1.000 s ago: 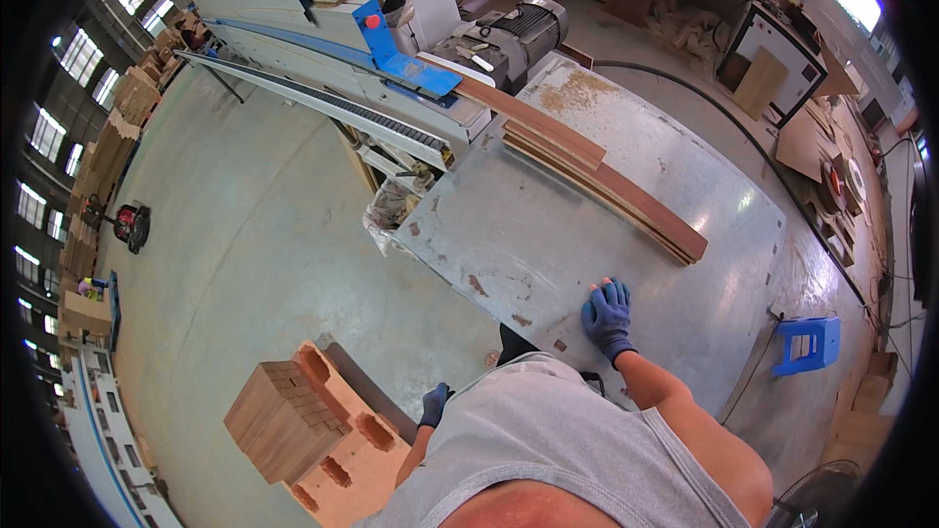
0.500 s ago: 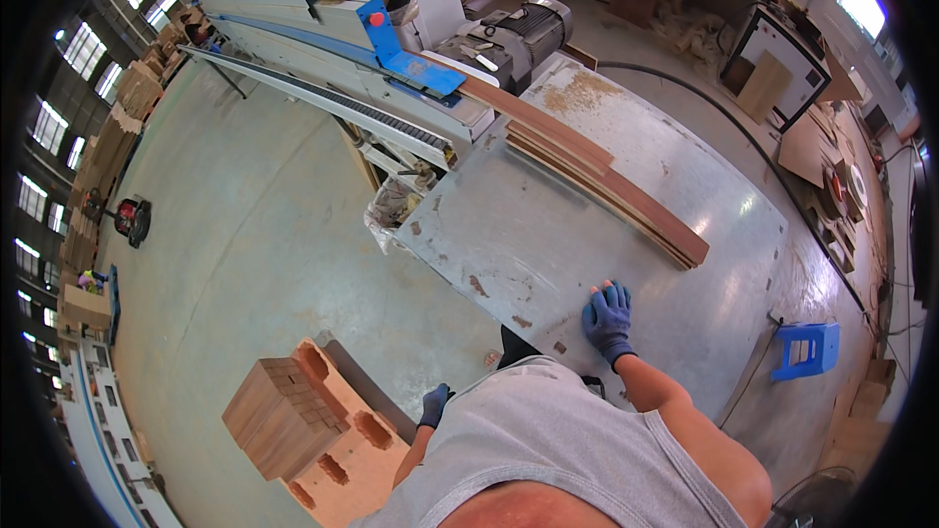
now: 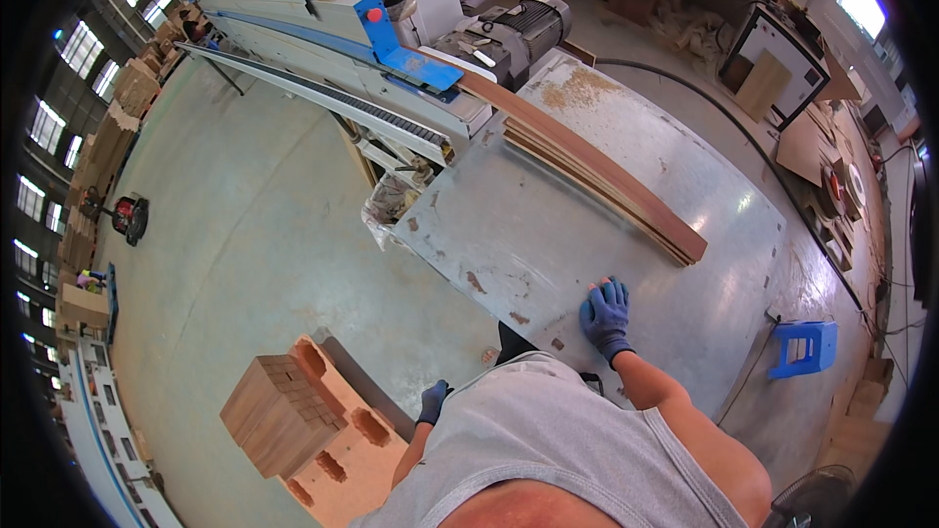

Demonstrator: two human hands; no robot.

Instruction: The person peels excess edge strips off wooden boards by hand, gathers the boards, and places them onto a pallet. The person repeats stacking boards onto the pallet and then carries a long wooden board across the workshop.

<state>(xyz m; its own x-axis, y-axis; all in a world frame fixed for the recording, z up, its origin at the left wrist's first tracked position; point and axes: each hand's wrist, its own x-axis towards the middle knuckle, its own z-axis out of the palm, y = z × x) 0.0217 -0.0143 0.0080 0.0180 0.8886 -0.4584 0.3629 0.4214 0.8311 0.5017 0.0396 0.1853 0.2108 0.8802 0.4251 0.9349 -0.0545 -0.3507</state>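
Observation:
My right hand (image 3: 605,317), in a blue glove with bare fingertips, rests on the metal table (image 3: 548,264) near its front edge. Its fingers are stretched out and nothing is in them. Past it lies a stack of long, reddish-brown wood strips (image 3: 626,198), apart from the hand. The top strip runs back to the blue guide (image 3: 423,68) of a large machine. My left hand (image 3: 433,401), gloved too, hangs low beside my body, left of the table; its fingers are too hidden to read.
On the left, a stack of brown wood blocks (image 3: 279,411) sits on a board with cut-outs (image 3: 367,450). A blue stool (image 3: 804,348) stands to the right. Behind the table are a motor (image 3: 533,24) and a black cable (image 3: 704,103). Sawdust (image 3: 579,90) covers the table's far corner.
The top strip has slid out from the machine along the stack, toward the lower right; its end now lies near the stack's near end. Both hands have stayed in place.

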